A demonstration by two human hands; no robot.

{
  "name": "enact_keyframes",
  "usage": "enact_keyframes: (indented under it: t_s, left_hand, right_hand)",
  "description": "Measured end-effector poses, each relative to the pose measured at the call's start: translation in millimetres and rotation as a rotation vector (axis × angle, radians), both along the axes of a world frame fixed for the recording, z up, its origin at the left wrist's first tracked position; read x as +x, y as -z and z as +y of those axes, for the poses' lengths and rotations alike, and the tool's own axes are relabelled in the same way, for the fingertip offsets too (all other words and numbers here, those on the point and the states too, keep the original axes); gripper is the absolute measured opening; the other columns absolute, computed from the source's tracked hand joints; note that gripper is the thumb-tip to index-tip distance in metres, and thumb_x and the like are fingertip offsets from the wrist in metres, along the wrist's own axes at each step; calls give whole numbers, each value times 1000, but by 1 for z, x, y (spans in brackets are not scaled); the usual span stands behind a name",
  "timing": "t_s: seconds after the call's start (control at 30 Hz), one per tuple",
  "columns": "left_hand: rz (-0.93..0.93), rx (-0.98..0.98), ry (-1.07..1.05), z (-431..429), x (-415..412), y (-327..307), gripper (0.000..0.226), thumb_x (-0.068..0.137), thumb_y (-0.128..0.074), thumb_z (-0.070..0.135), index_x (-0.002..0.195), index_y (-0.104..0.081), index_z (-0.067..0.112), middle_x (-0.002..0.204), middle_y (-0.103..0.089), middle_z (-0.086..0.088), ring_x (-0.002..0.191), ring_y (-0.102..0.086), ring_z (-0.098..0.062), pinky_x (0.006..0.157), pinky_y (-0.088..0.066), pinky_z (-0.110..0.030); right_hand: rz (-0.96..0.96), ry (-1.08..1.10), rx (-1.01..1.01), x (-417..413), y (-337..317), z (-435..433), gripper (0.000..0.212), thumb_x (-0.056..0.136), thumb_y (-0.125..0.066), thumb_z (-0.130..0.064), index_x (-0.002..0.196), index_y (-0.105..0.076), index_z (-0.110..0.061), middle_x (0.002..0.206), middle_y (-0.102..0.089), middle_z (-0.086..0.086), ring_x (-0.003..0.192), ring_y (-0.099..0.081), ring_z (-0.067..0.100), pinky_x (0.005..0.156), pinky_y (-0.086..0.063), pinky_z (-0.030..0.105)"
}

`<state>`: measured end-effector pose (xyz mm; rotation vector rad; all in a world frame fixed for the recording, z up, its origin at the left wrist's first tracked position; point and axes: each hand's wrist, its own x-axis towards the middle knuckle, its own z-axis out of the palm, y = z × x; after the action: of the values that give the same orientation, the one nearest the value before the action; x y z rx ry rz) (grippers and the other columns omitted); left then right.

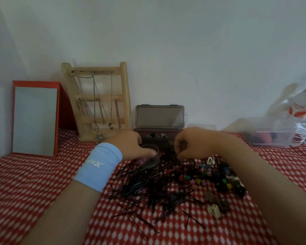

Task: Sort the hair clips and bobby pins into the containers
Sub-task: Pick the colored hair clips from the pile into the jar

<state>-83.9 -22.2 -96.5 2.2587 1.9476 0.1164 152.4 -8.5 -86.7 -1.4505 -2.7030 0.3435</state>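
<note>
Left hand (131, 145) steadying small clear cup (151, 157) for drop-ins, right hand (191, 144) curled narrow over bobby pins (148, 190); pinched contents indiscernible.

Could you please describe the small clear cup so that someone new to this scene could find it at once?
Start at the dark open box by the wall. Just before it, the left hand holds the small clear cup at the edge of the bobby pins. It is the only round container.

Both forearms bare, no sleeves. Left wrist wears a light blue sweatband (98, 166) with white logo lettering. Right wrist has nothing on.
</note>
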Motion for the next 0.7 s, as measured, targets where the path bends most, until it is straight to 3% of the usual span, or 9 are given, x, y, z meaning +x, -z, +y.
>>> enact_keyframes:
  t_s: [0.17, 0.27, 0.33, 0.47, 0.6, 0.7]
  left_hand:
    - [-11, -87, 113, -5, 10, 4, 67, 77, -72, 57, 131, -56, 21, 118, -64, 4, 103, -61, -15, 90, -51, -31]
    - [-22, -89, 180, -5, 9, 0, 68, 78, -74, 52, 136, -50, 25, 127, -60, 7, 106, -58, -13, 86, -46, -25]
    - [13, -34, 204, -5, 7, -1, 67, 77, -75, 49, 136, -51, 27, 126, -58, 6, 101, -57, -13, 80, -45, -25]
    - [40, 92, 226, -9, 7, -5, 58, 75, -75, 47, 128, -55, 34, 117, -47, 8, 103, -52, -14, 86, -47, -30]
    - [-50, 251, 357, -14, 28, -4, 22, 87, -66, 37, 110, -66, 36, 109, -49, 12, 100, -52, -11, 84, -47, -30]
    - [12, 336, 493, -15, 50, 9, 20, 94, -57, 32, 109, -69, 35, 113, -57, 9, 107, -51, -13, 93, -44, -36]
  right_hand:
    - [284, 2, 120, -19, 11, -2, 7, 91, -71, -31, 94, -65, -33, 95, -66, -14, 88, -63, 3, 82, -56, 26]
    - [360, -8, 133, -27, 23, -1, 15, 92, -70, -32, 107, -68, -34, 103, -68, -13, 93, -64, 5, 87, -57, 28]
    - [330, -10, 137, -26, 23, 1, 22, 92, -70, -32, 114, -68, -33, 104, -68, -15, 94, -63, 4, 87, -55, 25]
    - [178, -7, 61, -8, 2, -2, 11, 90, -72, -25, 94, -72, -35, 91, -65, -24, 87, -60, -6, 82, -47, 15]
    - [-136, 33, -66, 9, -5, -5, 12, 86, -75, -26, 92, -77, -35, 95, -69, -22, 88, -63, -2, 85, -53, 22]
    - [-241, 80, -135, 16, -1, -5, 11, 84, -77, -23, 88, -76, -33, 92, -68, -19, 78, -66, -3, 78, -54, 20]
